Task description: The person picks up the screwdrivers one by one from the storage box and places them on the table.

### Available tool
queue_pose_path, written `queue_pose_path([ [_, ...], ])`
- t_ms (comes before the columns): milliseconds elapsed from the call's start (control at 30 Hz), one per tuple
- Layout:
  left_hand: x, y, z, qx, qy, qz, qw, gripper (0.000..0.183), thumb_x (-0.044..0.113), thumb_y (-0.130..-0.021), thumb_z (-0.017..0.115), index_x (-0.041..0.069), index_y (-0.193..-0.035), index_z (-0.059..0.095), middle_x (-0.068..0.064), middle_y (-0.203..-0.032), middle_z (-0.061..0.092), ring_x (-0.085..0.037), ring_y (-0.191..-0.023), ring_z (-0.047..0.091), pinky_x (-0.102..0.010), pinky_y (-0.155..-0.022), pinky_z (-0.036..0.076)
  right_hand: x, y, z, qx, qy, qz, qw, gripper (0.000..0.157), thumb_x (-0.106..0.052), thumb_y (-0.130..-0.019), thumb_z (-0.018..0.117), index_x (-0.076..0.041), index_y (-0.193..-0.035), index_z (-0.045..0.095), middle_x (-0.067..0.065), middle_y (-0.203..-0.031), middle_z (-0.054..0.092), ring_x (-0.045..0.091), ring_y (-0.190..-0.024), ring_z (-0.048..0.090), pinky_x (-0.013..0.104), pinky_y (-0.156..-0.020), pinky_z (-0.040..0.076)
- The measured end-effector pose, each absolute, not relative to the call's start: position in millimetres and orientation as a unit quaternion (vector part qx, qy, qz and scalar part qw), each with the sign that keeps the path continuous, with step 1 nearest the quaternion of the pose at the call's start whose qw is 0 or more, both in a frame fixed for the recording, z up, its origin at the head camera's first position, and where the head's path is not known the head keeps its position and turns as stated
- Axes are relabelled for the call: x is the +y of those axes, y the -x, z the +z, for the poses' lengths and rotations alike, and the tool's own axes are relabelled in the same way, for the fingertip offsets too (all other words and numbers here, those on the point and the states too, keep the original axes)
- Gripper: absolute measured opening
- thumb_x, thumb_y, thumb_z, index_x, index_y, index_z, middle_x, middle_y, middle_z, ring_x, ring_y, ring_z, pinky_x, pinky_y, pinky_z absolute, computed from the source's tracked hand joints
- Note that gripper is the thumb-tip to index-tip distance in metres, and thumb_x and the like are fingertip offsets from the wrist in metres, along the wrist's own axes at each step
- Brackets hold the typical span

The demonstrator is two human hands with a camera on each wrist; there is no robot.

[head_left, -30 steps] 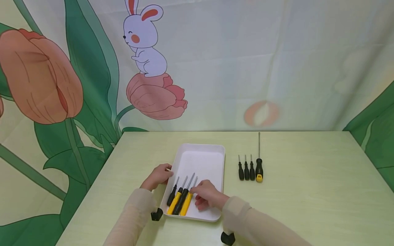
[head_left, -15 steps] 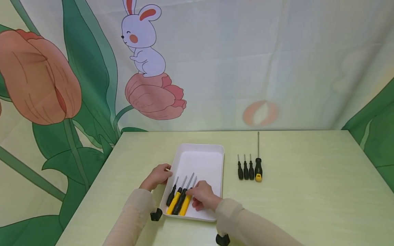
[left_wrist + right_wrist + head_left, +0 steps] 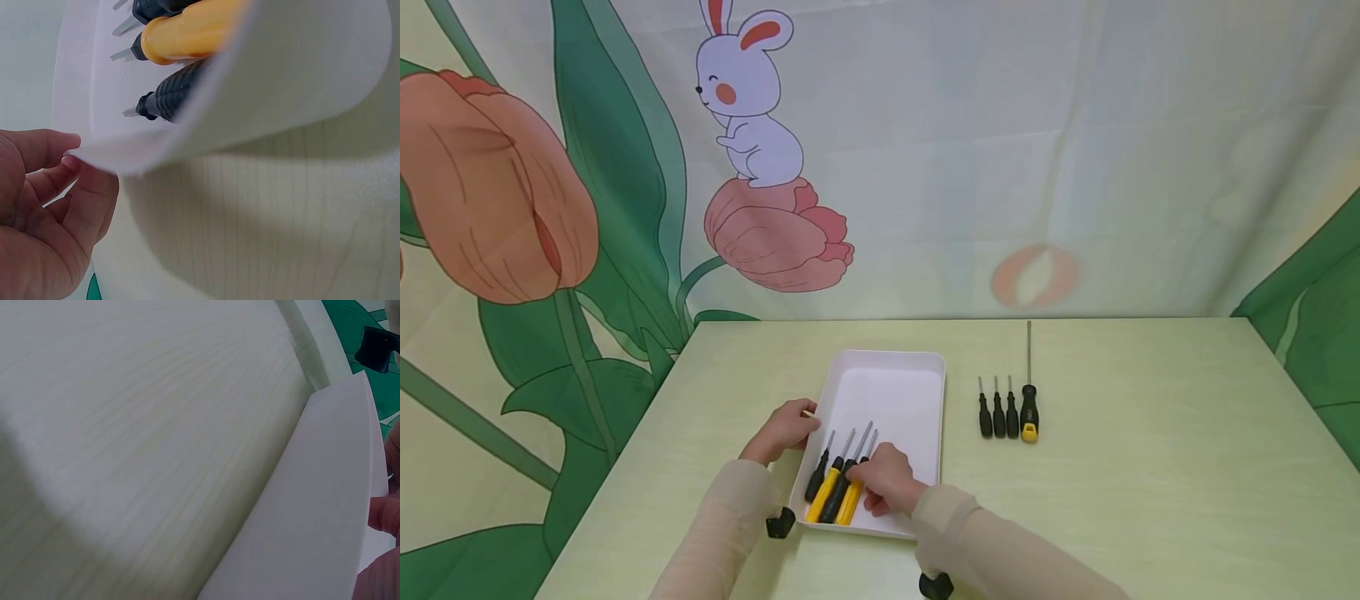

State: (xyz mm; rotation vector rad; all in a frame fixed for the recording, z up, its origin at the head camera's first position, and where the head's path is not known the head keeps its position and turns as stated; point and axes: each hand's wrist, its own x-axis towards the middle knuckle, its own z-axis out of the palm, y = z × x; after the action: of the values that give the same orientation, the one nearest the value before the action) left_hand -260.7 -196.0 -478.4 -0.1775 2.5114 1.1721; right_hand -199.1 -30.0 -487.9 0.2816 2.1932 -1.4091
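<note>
Rightmost yellow screwdriver (image 3: 851, 503) is lying in the near half of the white tray (image 3: 891, 392) beside three more screwdrivers (image 3: 823, 497); your right hand (image 3: 887, 478) is covering its upper handle, can't tell if pinching; your left hand (image 3: 787, 427) is pinching the tray's left side

No word, brand or number can be read in any of the three views. On the large screwdriver (image 3: 1029, 408), which lies at about four o'clock from the middle of the head view and between two and three o'clock from the white tray (image 3: 887, 387), there seems to be a small pale mark along the black handle, but it is too small to be read. On the yellow-handled screwdrivers (image 3: 823, 495) inside the tray, toward its seven o'clock, I also cannot read any lettering.
</note>
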Motion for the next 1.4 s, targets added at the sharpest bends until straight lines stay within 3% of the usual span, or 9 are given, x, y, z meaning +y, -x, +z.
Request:
queue_pose_path([
  [333, -196.1, 261.7, -479.3, 0.891, 0.063, 0.411, 0.181, 0.027, 0.008, -0.087, 0.047, -0.004, -0.111, 0.05, -0.019, -0.1, 0.058, -0.018, -0.073, 0.058, -0.035, -0.068, 0.051, -33.0, 198.1, -492.1, 0.829, -0.08, -0.5, 0.238, 0.017, -0.014, -0.077, 0.06, -0.004, -0.077, 0.047, 0.003, -0.042, 0.046, 0.012, -0.03, 0.04, 0.021, -0.03, 0.036],
  [633, -198.0, 262.4, -481.0, 0.889, 0.063, 0.414, 0.185, 0.026, 0.01, -0.086, 0.048, -0.002, -0.109, 0.051, -0.019, -0.101, 0.058, -0.022, -0.076, 0.059, -0.036, -0.069, 0.051, -34.4, 196.8, -493.5, 0.843, -0.063, -0.492, 0.208, 0.015, -0.011, -0.075, 0.059, -0.003, -0.068, 0.049, 0.004, -0.038, 0.046, 0.012, -0.027, 0.041, 0.022, -0.029, 0.036],
  [767, -203.0, 266.0, -487.2, 0.886, 0.037, 0.423, 0.185, 0.025, 0.013, -0.086, 0.05, -0.001, -0.106, 0.052, -0.017, -0.096, 0.059, -0.021, -0.072, 0.059, -0.034, -0.065, 0.051, -35.1, 196.1, -494.5, 0.846, -0.059, -0.493, 0.196, 0.015, -0.01, -0.074, 0.06, -0.003, -0.07, 0.047, 0.004, -0.038, 0.047, 0.012, -0.026, 0.041, 0.023, -0.029, 0.037],
  [1400, -195.5, 260.7, -477.8, 0.893, 0.073, 0.406, 0.183, 0.027, 0.009, -0.087, 0.047, -0.003, -0.111, 0.05, -0.019, -0.102, 0.058, -0.019, -0.075, 0.058, -0.034, -0.067, 0.051, -37.5, 195.1, -497.5, 0.86, -0.056, -0.477, 0.174, 0.019, -0.011, -0.072, 0.062, -0.003, -0.073, 0.045, 0.007, -0.044, 0.052, 0.012, -0.026, 0.041, 0.024, -0.028, 0.036],
])
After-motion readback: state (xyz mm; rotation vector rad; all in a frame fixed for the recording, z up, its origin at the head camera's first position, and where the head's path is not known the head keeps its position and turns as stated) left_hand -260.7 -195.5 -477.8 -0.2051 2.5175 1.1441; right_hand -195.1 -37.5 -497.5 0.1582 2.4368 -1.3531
